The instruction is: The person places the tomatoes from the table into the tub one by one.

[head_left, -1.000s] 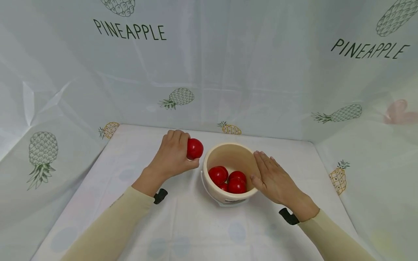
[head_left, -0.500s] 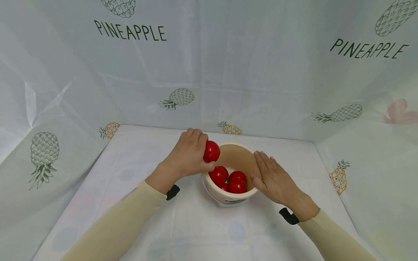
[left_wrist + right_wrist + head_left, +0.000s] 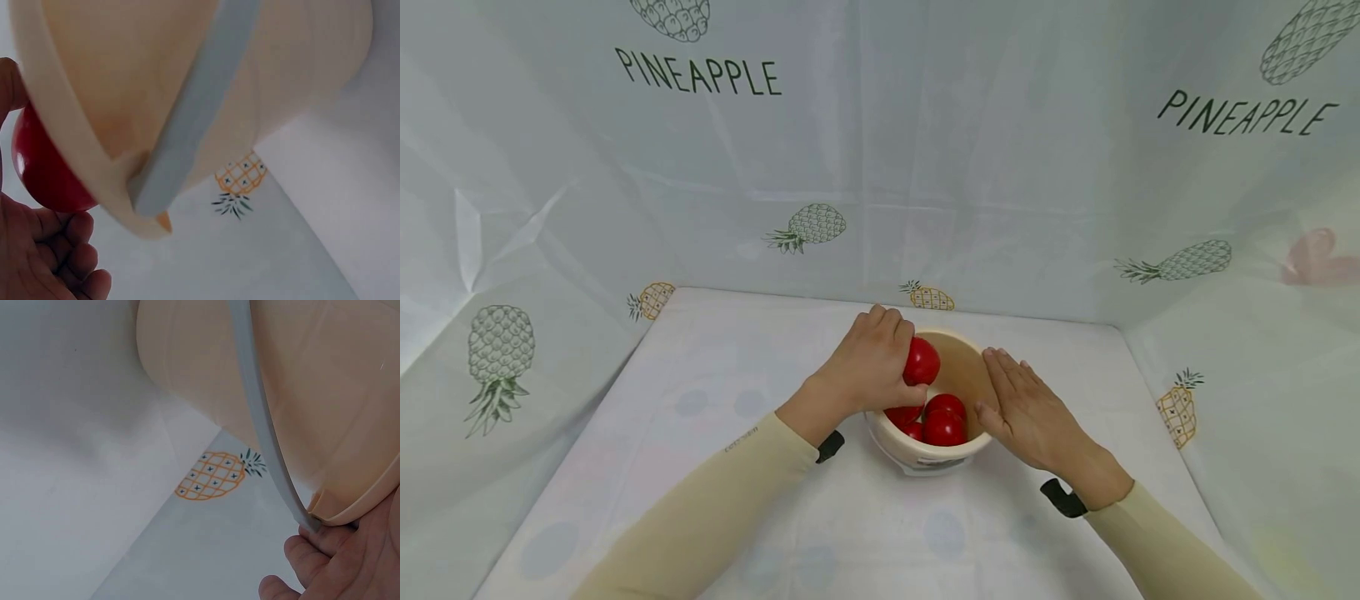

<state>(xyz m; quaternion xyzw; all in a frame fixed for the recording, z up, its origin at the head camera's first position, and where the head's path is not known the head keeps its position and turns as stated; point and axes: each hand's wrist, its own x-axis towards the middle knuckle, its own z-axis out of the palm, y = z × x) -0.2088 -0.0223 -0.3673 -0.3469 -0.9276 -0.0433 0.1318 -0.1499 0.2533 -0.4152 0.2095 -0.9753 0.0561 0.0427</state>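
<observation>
In the head view my left hand (image 3: 872,358) grips a round, glossy red fruit (image 3: 922,361) between thumb and fingers, over the left part of a cream bucket (image 3: 891,437). Inside the bucket lie several similar red fruits (image 3: 945,427), partly hidden by the left hand. My right hand (image 3: 1037,412) rests its straight fingers against the bucket's right rim. The left wrist view shows the held fruit (image 3: 47,165) behind the bucket's rim (image 3: 69,119). From the right wrist, the fingers (image 3: 306,559) appear at the rim by the handle's end.
The bucket's light grey handle (image 3: 256,400) hangs down along its outside. A white cloth with pale dots covers the table (image 3: 865,533). Pineapple-printed sheeting (image 3: 1000,167) stands up behind the table and at both sides.
My left hand has carried the red fruit rightward, from beside the bucket to over its opening. The right hand and the bucket have stayed in place.
</observation>
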